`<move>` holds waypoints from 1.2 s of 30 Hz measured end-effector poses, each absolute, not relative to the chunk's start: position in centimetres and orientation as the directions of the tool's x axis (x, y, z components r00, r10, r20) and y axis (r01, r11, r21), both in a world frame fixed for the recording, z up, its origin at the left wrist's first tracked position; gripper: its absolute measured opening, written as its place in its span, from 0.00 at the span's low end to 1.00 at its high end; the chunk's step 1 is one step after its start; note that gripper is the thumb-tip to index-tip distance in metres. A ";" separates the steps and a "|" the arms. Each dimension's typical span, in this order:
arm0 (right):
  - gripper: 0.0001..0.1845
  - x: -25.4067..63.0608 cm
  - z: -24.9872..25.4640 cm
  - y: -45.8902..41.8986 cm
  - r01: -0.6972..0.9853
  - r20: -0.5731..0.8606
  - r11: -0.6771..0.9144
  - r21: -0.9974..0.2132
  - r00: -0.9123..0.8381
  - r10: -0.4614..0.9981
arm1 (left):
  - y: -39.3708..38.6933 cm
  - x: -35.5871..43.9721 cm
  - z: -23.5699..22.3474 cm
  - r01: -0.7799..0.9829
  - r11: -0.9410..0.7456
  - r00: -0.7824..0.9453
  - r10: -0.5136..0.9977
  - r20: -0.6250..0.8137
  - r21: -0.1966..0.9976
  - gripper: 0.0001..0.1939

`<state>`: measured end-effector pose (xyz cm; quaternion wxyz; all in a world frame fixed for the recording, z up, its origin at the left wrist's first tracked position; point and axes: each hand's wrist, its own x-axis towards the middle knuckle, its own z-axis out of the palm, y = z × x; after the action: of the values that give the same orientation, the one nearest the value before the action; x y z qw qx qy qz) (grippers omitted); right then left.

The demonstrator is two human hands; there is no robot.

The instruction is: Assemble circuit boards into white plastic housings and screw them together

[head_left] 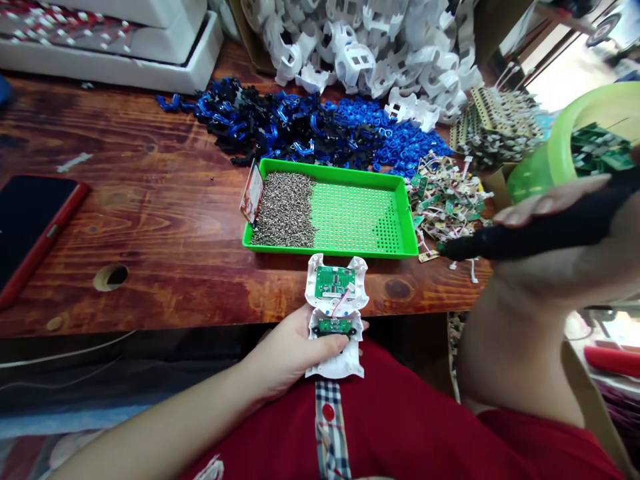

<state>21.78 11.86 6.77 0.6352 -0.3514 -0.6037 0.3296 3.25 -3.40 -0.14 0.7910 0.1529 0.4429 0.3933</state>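
A two-part white casing (324, 302), gripped in the left hand (295, 347), sits at the near table edge (400, 303) before a green tray (285, 249) of screws (285, 210), while the right hand (560, 273) clasps a black tool (545, 230), perhaps a screwdriver.

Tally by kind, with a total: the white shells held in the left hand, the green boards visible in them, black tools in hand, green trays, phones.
White shells: 2
Boards: 2
Black tool: 1
Green tray: 1
Phone: 1
Total: 7
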 end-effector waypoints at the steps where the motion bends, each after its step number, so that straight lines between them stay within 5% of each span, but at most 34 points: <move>1: 0.12 20.6 6.8 12.1 -0.034 0.611 0.618 -0.785 0.121 0.782 | -3.3 3.3 -0.1 -0.492 0.642 0.290 0.758 -0.585 0.588 0.18; 16: 0.09 15.2 4.2 13.8 -0.014 0.610 0.611 -0.792 -0.073 0.789 | -3.5 3.6 -0.8 -0.421 0.599 0.256 0.799 -0.544 0.682 0.21; 22: 0.14 15.3 4.4 13.6 0.148 0.573 0.583 -0.799 -0.103 0.813 | -3.4 3.7 -0.6 -0.406 0.617 0.258 0.785 -0.563 0.674 0.18; 29: 0.11 15.2 3.8 14.1 -0.038 0.618 0.617 -0.786 -0.064 0.784 | -3.3 3.6 -0.1 -0.403 0.592 0.252 0.805 -0.538 0.698 0.21; 36: 0.12 15.0 4.0 13.9 0.062 0.560 0.570 -0.820 -0.127 0.819 | -3.3 3.7 -0.5 -0.447 0.610 0.242 0.787 -0.568 0.654 0.24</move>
<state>15.05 13.95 4.03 0.5744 -0.3264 -0.6744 0.3296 3.68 -3.32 -0.54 0.7668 0.1824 0.4658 0.4023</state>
